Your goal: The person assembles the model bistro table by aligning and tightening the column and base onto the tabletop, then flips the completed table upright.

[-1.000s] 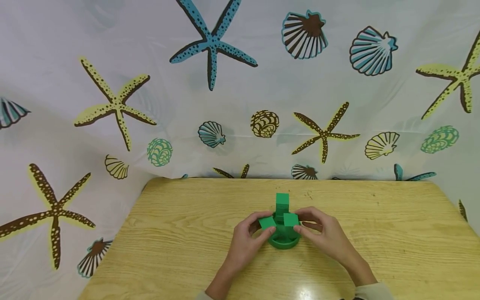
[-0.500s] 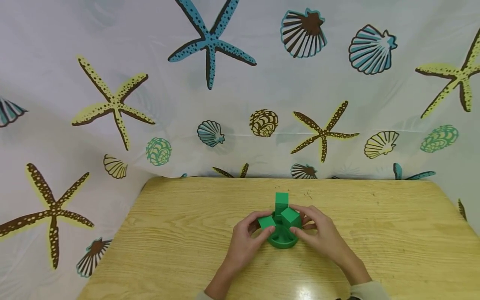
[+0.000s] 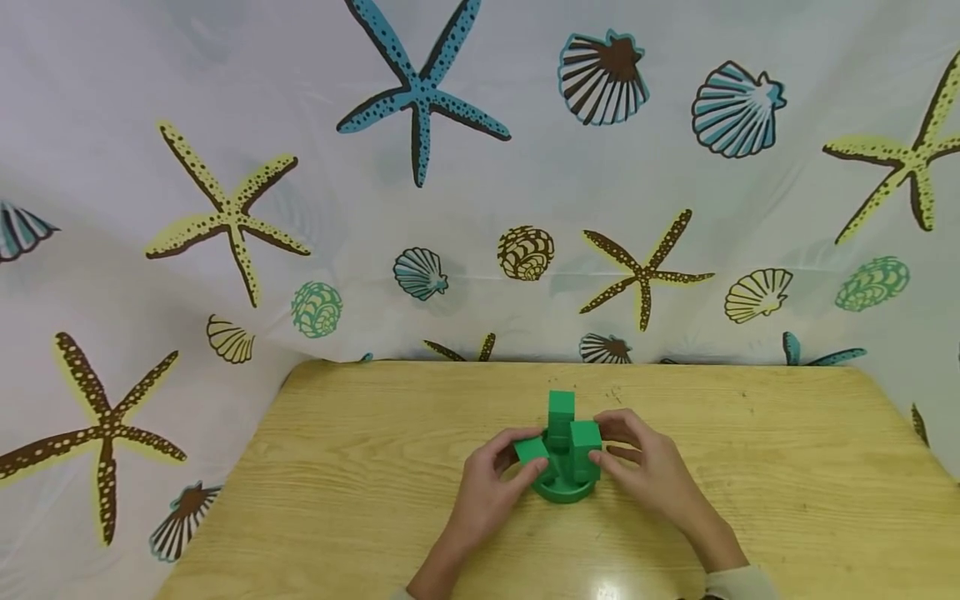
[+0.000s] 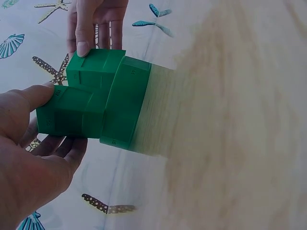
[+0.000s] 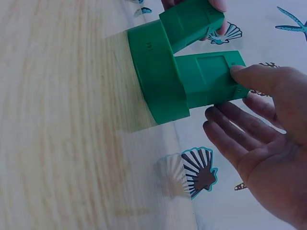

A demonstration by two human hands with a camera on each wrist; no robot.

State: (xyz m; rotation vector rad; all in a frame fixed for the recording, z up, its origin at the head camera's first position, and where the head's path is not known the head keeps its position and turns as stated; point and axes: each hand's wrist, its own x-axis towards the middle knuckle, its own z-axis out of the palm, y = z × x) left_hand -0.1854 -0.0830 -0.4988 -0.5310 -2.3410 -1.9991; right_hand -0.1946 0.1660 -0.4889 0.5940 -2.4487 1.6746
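Observation:
A round green base [image 3: 564,495] stands on the wooden table with three upright green blocks set on it. My left hand [image 3: 483,483] pinches the left green block [image 3: 532,451] between thumb and fingers; that block leans a little to the left. On the other side, my right hand [image 3: 652,467] holds the right green block [image 3: 586,438], its thumb [image 5: 256,75] on one face and fingers near the opposite side. At the back stands the third green block [image 3: 561,408], which neither hand touches. In the left wrist view, raised panels show on the left block [image 4: 72,112].
The wooden table [image 3: 360,500] spreads out around the base. Behind it and along the left and right sides hangs a white curtain [image 3: 480,183] printed with starfish and shells, meeting the table's far edge.
The right block twisted in my right hand, then came back square to the view; more of its front face shows now. My left hand and the back block keep their places.

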